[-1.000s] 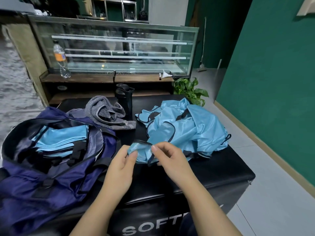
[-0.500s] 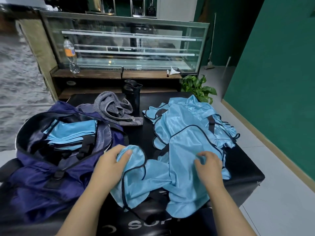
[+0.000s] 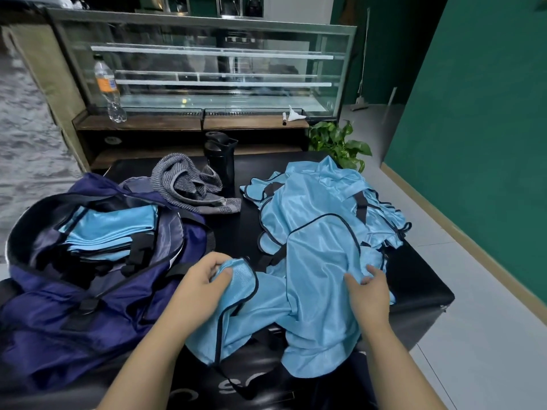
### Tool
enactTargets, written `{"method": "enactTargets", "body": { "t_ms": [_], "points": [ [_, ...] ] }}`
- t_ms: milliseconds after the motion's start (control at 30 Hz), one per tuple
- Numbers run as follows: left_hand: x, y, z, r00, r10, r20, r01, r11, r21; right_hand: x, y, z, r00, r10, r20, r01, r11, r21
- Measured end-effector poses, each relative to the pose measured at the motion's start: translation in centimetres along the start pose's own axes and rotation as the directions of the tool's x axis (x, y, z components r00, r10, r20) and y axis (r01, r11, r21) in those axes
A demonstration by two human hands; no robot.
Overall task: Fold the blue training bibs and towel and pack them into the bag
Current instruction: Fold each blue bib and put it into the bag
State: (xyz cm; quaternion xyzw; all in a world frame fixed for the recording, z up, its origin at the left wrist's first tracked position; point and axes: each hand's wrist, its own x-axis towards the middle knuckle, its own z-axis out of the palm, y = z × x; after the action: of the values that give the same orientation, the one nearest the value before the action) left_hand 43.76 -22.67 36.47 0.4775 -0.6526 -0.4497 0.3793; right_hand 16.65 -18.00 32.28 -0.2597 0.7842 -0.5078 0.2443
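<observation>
A light blue bib with black trim lies spread over the black table's near edge, partly hanging off it. My left hand grips its left shoulder loop. My right hand pinches the fabric at its right side. Behind it lies a pile of more blue bibs. The open navy bag sits at the left with several folded blue bibs inside. A crumpled grey striped towel lies behind the bag.
A black bottle stands next to the towel. The black table ends close on the right, with tiled floor and a green wall beyond. A potted plant and a glass display counter stand behind.
One bib has been pulled out of the pile and spread toward me over the near edge. My hands moved apart, left at the shoulder loop, right at the side.
</observation>
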Motion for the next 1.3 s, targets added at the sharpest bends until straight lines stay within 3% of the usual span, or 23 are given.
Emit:
{"method": "enactTargets", "body": {
  "t_ms": [133, 233, 333, 400, 467, 600, 767, 867, 1067, 1133, 1200, 1267, 1300],
  "points": [
    [0.0, 0.0, 0.9, 1.000, -0.015, 0.022, 0.016, 0.998, -0.064, -2.6, -2.6, 1.7, 0.952, -0.263, 0.153, 0.267, 0.964, -0.004],
    [0.0, -0.2, 1.6, 0.998, 0.016, 0.065, -0.012, 0.998, -0.060, -5.8, -4.9, 3.6, 0.826, -0.393, 0.405, 0.399, 0.914, 0.072],
    [-0.2, -0.4, 1.7, 0.984, 0.079, 0.161, -0.094, 0.992, 0.088, -8.2, -6.0, 5.4, 0.674, -0.383, 0.632, 0.356, 0.918, 0.176],
    [-0.4, -0.6, 1.4, 0.980, 0.115, 0.163, -0.149, 0.965, 0.215, -8.8, -6.0, 6.0, 0.611, -0.342, 0.714, 0.270, 0.938, 0.218],
    [-0.6, -0.7, 0.9, 0.986, 0.124, 0.115, -0.153, 0.943, 0.296, -8.7, -5.9, 6.1, 0.619, -0.311, 0.721, 0.236, 0.950, 0.207],
    [-0.6, -1.0, 0.0, 0.987, 0.156, -0.020, -0.139, 0.923, 0.360, -6.9, -5.2, 5.6, 0.753, -0.288, 0.592, 0.261, 0.956, 0.133],
    [-0.7, -0.8, -1.0, 0.990, 0.128, -0.058, -0.105, 0.948, 0.300, -3.3, -1.9, 4.2, 0.843, -0.244, 0.479, 0.400, 0.880, -0.256],
    [-0.7, -0.7, -1.2, 0.984, 0.084, -0.157, -0.033, 0.952, 0.304, -2.2, -0.6, 3.3, 0.876, -0.231, 0.424, 0.392, 0.854, -0.343],
    [-0.8, -0.6, -2.1, 0.852, 0.094, -0.515, 0.055, 0.963, 0.266, -1.2, 0.3, 2.0, 0.828, -0.171, 0.535, 0.391, 0.858, -0.332],
    [-0.8, -0.6, -2.2, 0.837, 0.107, -0.536, 0.070, 0.952, 0.299, -1.1, 0.4, 2.0, 0.782, -0.169, 0.600, 0.430, 0.844, -0.322],
    [-0.8, -0.7, -2.0, 0.858, 0.090, -0.506, 0.094, 0.941, 0.326, -0.8, 0.7, 1.9, 0.738, -0.118, 0.664, 0.522, 0.723, -0.452],
    [-0.7, -0.9, -1.7, 0.887, 0.061, -0.459, 0.104, 0.940, 0.326, -0.8, 1.5, 2.0, 0.749, -0.095, 0.656, 0.565, 0.609, -0.557],
    [-0.7, -1.0, -1.5, 0.902, 0.042, -0.430, 0.105, 0.945, 0.311, -0.9, 1.8, 2.0, 0.769, -0.114, 0.629, 0.556, 0.607, -0.569]
  ]
}}
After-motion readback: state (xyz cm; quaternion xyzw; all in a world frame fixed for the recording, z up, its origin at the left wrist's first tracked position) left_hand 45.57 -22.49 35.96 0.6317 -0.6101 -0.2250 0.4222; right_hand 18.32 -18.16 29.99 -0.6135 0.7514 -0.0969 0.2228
